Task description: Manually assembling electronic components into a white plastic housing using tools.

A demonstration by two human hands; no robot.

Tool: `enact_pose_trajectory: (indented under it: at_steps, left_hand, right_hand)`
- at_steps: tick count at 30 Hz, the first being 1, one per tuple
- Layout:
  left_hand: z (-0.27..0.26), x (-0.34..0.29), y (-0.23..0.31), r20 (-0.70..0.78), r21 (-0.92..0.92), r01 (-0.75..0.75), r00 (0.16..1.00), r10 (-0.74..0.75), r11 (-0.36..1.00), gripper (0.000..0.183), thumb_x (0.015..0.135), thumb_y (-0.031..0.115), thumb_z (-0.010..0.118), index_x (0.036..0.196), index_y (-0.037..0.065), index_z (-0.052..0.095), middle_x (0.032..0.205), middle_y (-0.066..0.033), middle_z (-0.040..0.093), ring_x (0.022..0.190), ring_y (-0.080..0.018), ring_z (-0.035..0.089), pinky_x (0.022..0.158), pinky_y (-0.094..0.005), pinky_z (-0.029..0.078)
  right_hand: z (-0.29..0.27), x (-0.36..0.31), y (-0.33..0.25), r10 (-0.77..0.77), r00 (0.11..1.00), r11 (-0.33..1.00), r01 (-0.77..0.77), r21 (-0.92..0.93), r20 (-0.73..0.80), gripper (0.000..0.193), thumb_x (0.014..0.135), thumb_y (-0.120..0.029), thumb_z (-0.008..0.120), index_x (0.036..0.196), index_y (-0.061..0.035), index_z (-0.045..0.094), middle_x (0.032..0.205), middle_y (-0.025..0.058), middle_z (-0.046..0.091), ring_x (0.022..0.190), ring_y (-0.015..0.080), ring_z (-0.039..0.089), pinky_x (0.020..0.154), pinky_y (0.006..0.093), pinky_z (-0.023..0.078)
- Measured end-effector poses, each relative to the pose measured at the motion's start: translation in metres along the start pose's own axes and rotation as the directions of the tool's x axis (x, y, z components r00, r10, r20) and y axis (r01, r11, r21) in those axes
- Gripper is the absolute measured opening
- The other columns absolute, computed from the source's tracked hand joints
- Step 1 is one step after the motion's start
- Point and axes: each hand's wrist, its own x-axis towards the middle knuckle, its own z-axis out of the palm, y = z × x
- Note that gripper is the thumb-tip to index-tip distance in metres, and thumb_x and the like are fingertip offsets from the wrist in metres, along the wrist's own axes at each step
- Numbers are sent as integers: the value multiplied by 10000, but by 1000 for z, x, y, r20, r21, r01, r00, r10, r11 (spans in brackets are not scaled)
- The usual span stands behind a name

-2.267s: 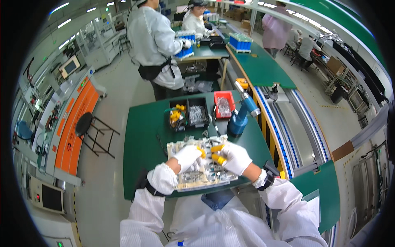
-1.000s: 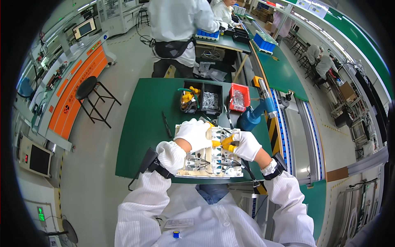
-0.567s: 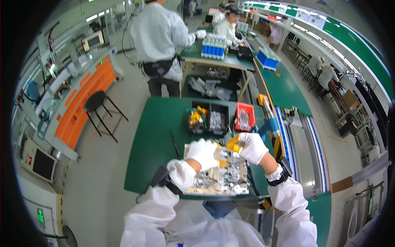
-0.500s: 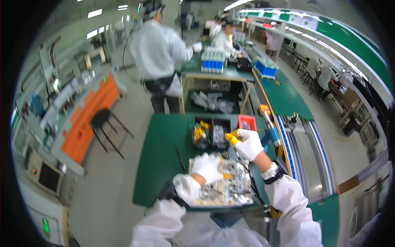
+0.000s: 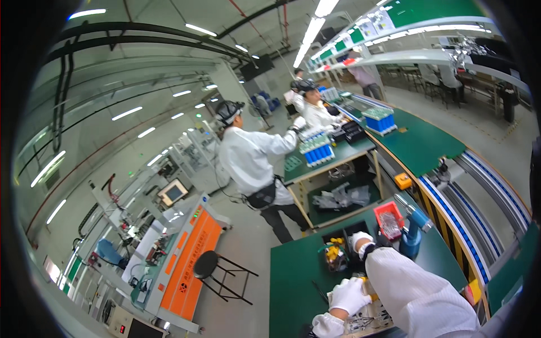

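My left hand (image 5: 348, 296), in a white glove, rests at the front of the bench with its fingers apart on a flat assembly (image 5: 372, 320) of metallic parts. Much of that assembly is hidden by my right sleeve and the picture's edge. My right hand (image 5: 361, 242), gloved too, reaches over the right compartment of a black parts bin (image 5: 354, 228). Its fingers point down and are mostly hidden, so what they touch does not show. Yellow pieces (image 5: 335, 252) fill the bin's left compartment. A dark pen-like tool (image 5: 320, 293) lies left of my left hand.
A red tray (image 5: 389, 221) of small parts and a blue power screwdriver (image 5: 414, 222) stand right of the bin. Beyond runs a conveyor rail (image 5: 459, 219). A co-worker (image 5: 256, 155) stands by another bench with a blue cell block (image 5: 317, 151). A black stool (image 5: 207, 263) is at left.
The view has tilted up and swung left, so the bench sits lower and further right. My right hand has moved from beside the red tray to over the bin. My left hand stays on the assembly.
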Motion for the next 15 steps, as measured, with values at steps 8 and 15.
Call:
enact_pose_trajectory:
  at_steps: [8,15]
  left_hand:
    - [8,13,-6,-18,-38,-37,999,37,999,545,728,486,769,1068,65,709,1073,-143,693,1032,-334,647,879,-460,524]
    - [21,14,-16,-105,3,-16,994,16,1000,592,712,560,790,1036,71,713,1039,-125,698,1007,-324,653,856,-448,535]
  right_hand:
    - [-21,-7,-8,202,975,976,-193,102,-92,256,872,-225,665,1077,-121,778,1139,153,734,1072,338,708,890,431,574]
    - [-40,-24,-18,179,977,974,-159,162,-119,264,863,-178,686,1101,-99,766,1149,164,726,1065,339,710,868,428,580]
